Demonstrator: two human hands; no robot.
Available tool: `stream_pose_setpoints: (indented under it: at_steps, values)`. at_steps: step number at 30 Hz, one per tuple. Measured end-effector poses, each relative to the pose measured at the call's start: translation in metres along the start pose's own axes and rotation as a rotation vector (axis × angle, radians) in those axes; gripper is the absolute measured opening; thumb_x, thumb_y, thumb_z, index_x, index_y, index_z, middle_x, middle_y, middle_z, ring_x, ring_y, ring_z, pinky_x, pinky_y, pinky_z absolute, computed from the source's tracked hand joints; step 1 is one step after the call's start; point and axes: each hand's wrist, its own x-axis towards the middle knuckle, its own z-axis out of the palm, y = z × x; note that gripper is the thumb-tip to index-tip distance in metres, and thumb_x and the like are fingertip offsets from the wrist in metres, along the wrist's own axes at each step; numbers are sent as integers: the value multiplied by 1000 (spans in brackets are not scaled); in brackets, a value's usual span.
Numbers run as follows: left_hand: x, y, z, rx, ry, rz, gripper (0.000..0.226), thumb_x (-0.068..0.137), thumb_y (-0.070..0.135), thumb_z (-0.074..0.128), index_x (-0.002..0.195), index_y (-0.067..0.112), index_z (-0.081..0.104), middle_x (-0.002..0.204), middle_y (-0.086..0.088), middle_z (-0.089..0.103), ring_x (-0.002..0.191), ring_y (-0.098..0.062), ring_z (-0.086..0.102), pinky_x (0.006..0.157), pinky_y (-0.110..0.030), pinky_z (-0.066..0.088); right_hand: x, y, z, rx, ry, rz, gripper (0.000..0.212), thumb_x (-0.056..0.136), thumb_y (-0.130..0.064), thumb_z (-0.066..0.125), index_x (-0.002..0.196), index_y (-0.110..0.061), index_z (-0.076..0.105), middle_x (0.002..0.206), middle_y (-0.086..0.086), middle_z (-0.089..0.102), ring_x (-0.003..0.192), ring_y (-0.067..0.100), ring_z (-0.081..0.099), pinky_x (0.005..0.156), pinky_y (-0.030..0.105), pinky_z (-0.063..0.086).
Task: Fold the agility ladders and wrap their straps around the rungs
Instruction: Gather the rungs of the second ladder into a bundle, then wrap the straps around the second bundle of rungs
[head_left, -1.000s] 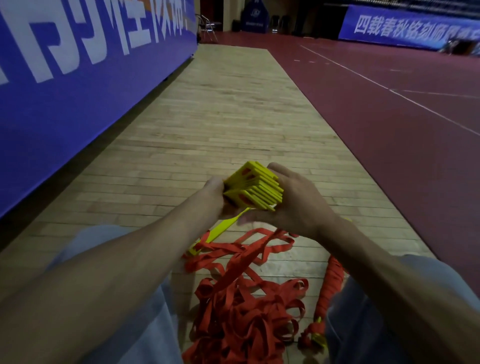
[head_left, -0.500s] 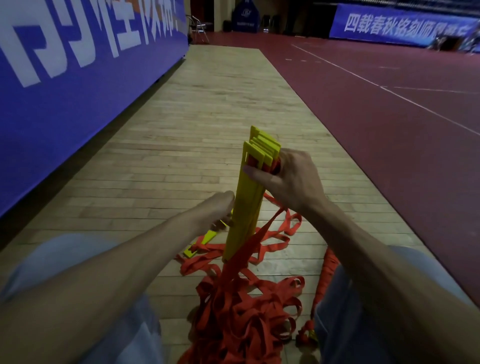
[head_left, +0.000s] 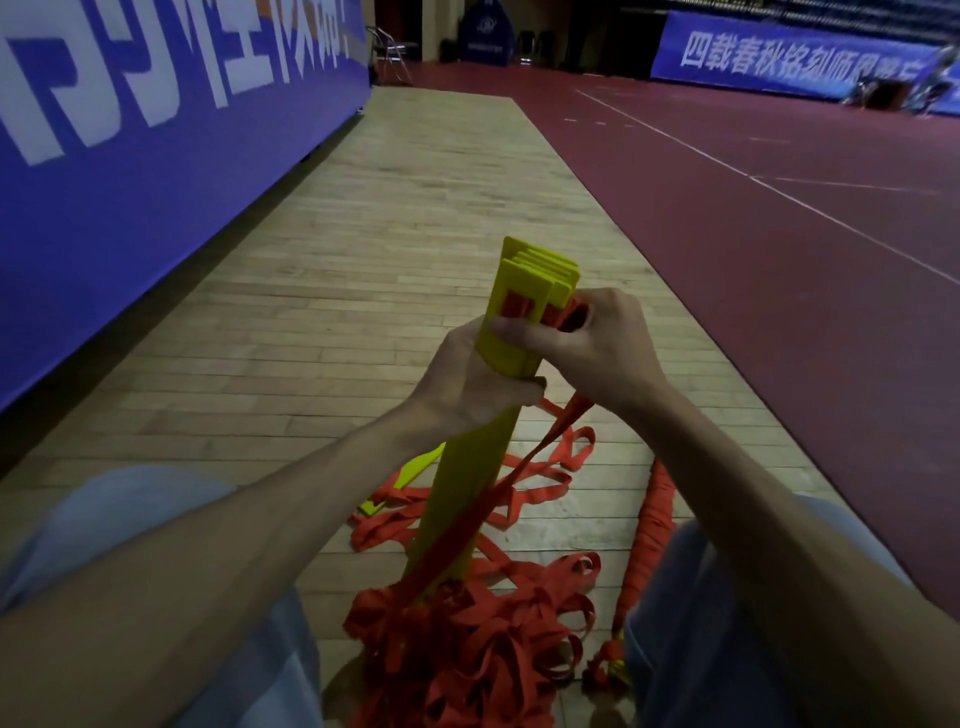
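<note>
1. I have the rung stack (head_left: 535, 280) stood upright, its foot in the strap pile (head_left: 467, 649) on the floor (head_left: 389, 260) between the knees. I judge this keeps the rungs squared for wrapping.
2. The left hand (head_left: 467, 384) grips the stack's middle to steady it. The right hand (head_left: 597, 348) clamps the top, thumb across the front, and one taut strap (head_left: 550, 439) runs down from it.
3. Count: one stack, roughly six rung edges showing; one loose rung (head_left: 421, 465); one wrapped bundle (head_left: 649, 540) beside the right knee.

Wooden plank floor (head_left: 415, 218), dark red court (head_left: 779, 260) with white lines to its right. Blue banner (head_left: 130, 182) along the left; another banner (head_left: 779, 57) far back. Folding chair (head_left: 389, 52) beyond the floor's far end.
</note>
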Motion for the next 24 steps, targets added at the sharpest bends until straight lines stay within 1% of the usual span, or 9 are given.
stream_pose_setpoints:
  at_steps: [3,5,7,9,11,13,15,20,24]
  values:
    - [5,-2,0,64,104,-50,38,64,-6,77,86,20,60,71,-2,66,62,-10,66,57,-32,54,2,-2,-4,5,-75,86,64,73,-63,68,67,1,65,55,15,57,42,13,44,44,32,34]
    - [7,-4,-1,90,191,-66,38,64,2,78,92,22,61,77,-4,70,68,-18,69,56,-33,54,3,-1,-10,-15,-109,132,48,84,-55,62,67,-11,66,50,-4,53,39,2,45,42,15,29]
    - [9,-5,-1,187,317,-66,40,68,8,78,101,21,61,84,-2,69,75,-20,68,60,-32,53,3,0,-11,-37,-115,124,37,96,-46,54,68,-23,65,51,-10,52,40,-2,47,44,10,30]
    - [9,-8,0,312,396,-48,45,74,19,80,113,18,57,86,2,66,79,-21,65,64,-33,52,1,-1,-5,-52,-120,122,42,99,-47,48,76,-17,69,55,-10,56,43,-4,50,45,11,33]
    - [3,-13,2,413,366,9,49,82,28,78,120,14,51,87,0,64,77,-22,64,59,-31,48,-3,-2,7,-93,-118,159,63,89,-67,45,81,-9,70,66,-3,67,55,-3,60,50,15,44]
    - [-5,-19,7,499,292,88,51,87,35,73,123,11,47,93,-6,66,76,-20,62,54,-21,38,-6,-1,16,-131,-61,216,85,68,-87,41,83,-9,70,74,3,72,64,6,68,63,30,57]
    - [-8,-19,11,598,246,131,52,89,39,68,127,10,47,102,-7,67,83,-22,63,59,-22,37,-7,0,18,-158,6,240,93,58,-93,41,79,-7,70,69,4,72,60,10,68,63,37,58]
    - [-7,-14,16,660,104,230,73,85,39,73,142,10,37,112,-9,67,94,-25,67,70,-28,50,-7,5,19,-156,162,283,75,60,-87,56,61,-13,58,52,-2,59,52,14,63,53,40,55]
    - [-14,-11,18,508,-19,190,86,81,36,78,144,10,26,118,-7,63,96,-22,68,79,-34,58,-8,5,12,-238,177,259,63,71,-75,58,49,-19,41,46,-7,44,47,16,50,50,32,36]
